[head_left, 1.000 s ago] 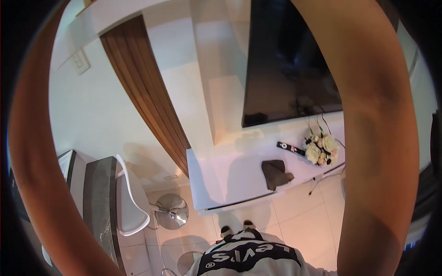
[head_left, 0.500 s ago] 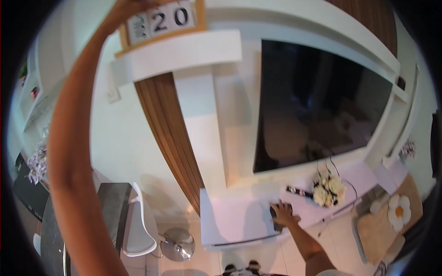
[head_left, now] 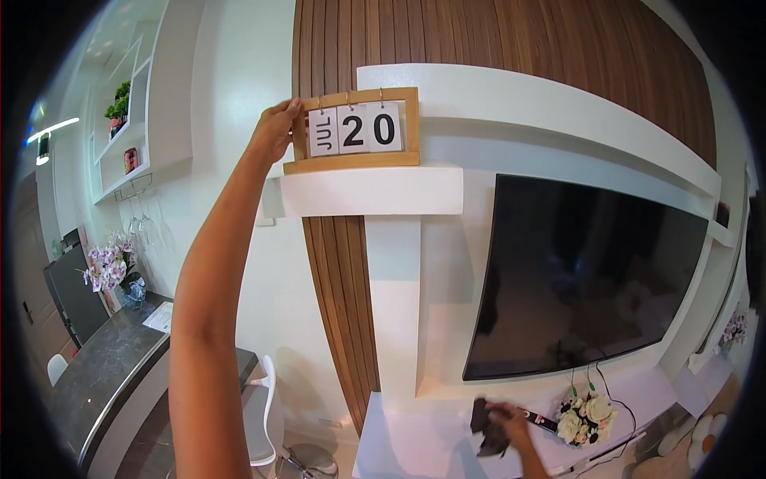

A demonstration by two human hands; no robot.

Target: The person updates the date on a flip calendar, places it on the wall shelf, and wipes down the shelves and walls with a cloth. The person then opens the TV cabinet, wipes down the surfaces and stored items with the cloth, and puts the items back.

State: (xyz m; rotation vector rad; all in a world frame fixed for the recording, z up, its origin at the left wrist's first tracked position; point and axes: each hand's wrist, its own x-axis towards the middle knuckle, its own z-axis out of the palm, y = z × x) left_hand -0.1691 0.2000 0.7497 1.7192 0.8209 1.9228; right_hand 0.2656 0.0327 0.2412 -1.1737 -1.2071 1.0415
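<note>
A wooden flip calendar reading JUL 20 stands on the white wall shelf. My left hand is raised and grips its left side, with the fingers closed around the frame edge. Low down, above the white console, my right hand is blurred by motion. It holds a dark, limp piece that looks like a cloth. Just right of that hand, a black remote control lies beside a bunch of white flowers.
A large television hangs above the console, with cables dangling below it. On the left are a dark counter, a vase of pink flowers and a white chair. Wall shelves hold a plant.
My view has tilted up, bringing the whole calendar into sight. My right hand has lifted the dark cloth from the console top. My left hand stays at the calendar.
</note>
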